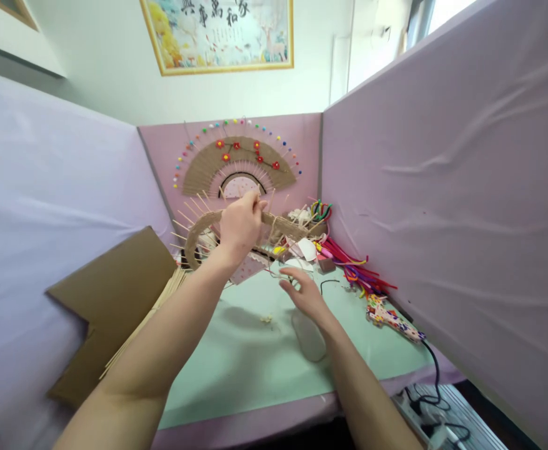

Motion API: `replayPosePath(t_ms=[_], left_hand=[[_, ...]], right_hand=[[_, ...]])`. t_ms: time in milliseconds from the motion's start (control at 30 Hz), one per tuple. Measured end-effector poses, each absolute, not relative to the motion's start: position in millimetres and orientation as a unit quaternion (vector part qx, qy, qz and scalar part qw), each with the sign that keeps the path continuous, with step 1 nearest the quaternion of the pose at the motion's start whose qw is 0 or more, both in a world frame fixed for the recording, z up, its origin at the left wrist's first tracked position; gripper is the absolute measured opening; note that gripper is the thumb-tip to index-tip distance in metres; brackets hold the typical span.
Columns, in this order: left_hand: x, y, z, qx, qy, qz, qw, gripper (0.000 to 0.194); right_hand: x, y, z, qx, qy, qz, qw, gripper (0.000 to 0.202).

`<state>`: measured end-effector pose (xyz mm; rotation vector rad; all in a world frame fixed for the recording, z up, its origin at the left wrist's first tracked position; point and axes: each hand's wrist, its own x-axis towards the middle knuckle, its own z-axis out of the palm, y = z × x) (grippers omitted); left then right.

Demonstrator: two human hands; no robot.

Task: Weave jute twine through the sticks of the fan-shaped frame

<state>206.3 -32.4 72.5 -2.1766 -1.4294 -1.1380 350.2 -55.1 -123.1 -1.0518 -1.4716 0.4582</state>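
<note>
My left hand [242, 220] is closed around the top of a curved fan frame [199, 234], holding it up over the far part of the table. The frame is wrapped in tan twine, and thin wooden sticks stick out from its arc. Lower and to the right, my right hand [305, 295] has thumb and forefinger brought near each other at a loose strand of twine [274, 273]. A pale oval thing [308, 337], whose kind I cannot make out, lies on the table beneath that wrist. Part of the frame is hidden behind my left hand.
A finished fan [240, 165] with red flowers and coloured beads hangs on the back panel. Cardboard [114, 300] and wooden sticks [161, 300] lie left. Fuzzy craft stems [358, 269] and a patterned glue gun [393, 320] with a black cord lie right. Small scraps [266, 319] dot the green mat [227, 375].
</note>
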Motion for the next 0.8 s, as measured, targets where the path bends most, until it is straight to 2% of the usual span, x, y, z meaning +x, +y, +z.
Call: replayPosePath(t_ms=[133,233,367,567,800], left_hand=[[201,-29,71,-0.747,-0.483,-0.437,0.132,0.024],[199,-29,71,-0.742,-0.482,-0.451,0.12,0.023],[196,-31,70,-0.738,-0.479,-0.461,0.112,0.023],[193,-30,62,-0.74,-0.484,-0.448,0.132,0.024],[202,-32,50,-0.766,-0.49,-0.389,0.149,0.024]], right_hand=[[364,-58,-73,-0.408,-0.462,0.138,0.775,0.041],[361,-50,-40,-0.326,-0.391,0.172,0.843,0.045],[348,-36,-26,-0.31,-0.386,0.217,0.841,0.04],[341,-26,-49,-0.305,-0.39,0.342,0.798,0.035],[342,-32,-60,-0.231,-0.356,0.411,0.807,0.027]])
